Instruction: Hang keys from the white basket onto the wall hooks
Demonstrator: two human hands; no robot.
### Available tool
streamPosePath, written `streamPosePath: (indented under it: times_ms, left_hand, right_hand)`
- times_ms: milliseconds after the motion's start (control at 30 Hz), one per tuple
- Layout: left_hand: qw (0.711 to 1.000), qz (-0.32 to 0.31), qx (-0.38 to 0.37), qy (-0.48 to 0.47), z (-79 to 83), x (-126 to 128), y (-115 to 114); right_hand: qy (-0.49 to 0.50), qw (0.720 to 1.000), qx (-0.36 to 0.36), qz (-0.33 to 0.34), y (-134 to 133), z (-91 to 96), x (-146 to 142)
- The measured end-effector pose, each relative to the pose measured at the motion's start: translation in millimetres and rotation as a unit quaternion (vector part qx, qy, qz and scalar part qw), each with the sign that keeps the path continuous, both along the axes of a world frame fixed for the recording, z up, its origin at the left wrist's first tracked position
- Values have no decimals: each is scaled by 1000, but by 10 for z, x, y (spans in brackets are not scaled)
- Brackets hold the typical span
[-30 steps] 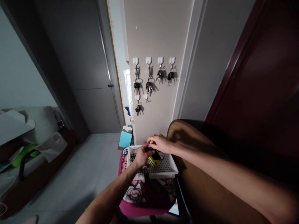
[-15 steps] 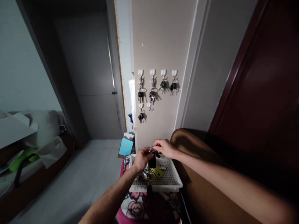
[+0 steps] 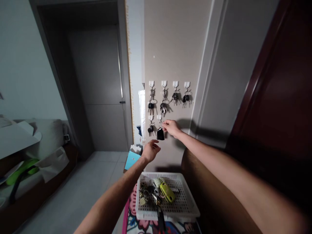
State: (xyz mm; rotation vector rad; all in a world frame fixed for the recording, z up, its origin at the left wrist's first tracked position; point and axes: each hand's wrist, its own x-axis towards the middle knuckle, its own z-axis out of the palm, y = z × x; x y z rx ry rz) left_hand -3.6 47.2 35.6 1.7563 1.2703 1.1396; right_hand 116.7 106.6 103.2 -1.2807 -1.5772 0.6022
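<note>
My right hand (image 3: pixel 172 127) is raised to the wall, pinching the ring of a black key fob (image 3: pixel 160 134) that hangs just below the second white hook (image 3: pixel 159 117) of the lower row. My left hand (image 3: pixel 150 150) hovers lower and to the left, fingers loosely apart and holding nothing. Below them a white perforated basket (image 3: pixel 181 207) holds several keys and a yellow-green fob (image 3: pixel 167 192).
Four white hooks in an upper row (image 3: pixel 169 84) carry key bunches, and the lower left hook (image 3: pixel 150 118) carries another. A brown chair back (image 3: pixel 207 191) rises to the right. A grey door (image 3: pixel 102 97) and a light blue box (image 3: pixel 132 160) lie to the left.
Both hands lifted out of the basket. My right hand carried the black key fob up to the lower hook on the wall; my left hand let go and rose partway.
</note>
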Motion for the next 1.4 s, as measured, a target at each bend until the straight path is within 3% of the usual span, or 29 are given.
streamPosePath:
  times_ms: [200,433,567,700,833,900,1000,1100,1267,1400]
  left_hand:
    - [1000,-13,-9,15,-113,-21,66]
    - [999,9,-33,28,-238,-139,59]
    - [998,5,-53,26,-386,-182,-48]
    - [997,-6,-70,35,-621,-209,-231]
    - [991,-30,-111,73,-899,-180,-443]
    - [986,-46,-131,97,-1029,-142,-532]
    - [985,-51,-103,128,-1164,-90,-625]
    - [986,-40,-85,139,-1190,-74,-675]
    - [984,-17,-116,132,-1104,-94,-699]
    - [985,-11,-105,140,-1119,-107,-681]
  right_hand:
    - [9,999,-2,-53,313,78,-59]
    - [-35,994,-33,-96,509,-71,-55]
    - [-64,993,-30,-96,387,-157,11]
    - [-183,982,-33,-42,44,-284,165]
    - [-313,946,-25,79,-456,-547,402]
    - [-357,922,-55,142,-697,-714,524]
    - [-431,870,-131,199,-950,-947,656]
    - [-518,814,-159,210,-1046,-1098,673]
    - [-546,800,-123,214,-1080,-1260,524]
    - [-607,759,-130,199,-1158,-1418,452]
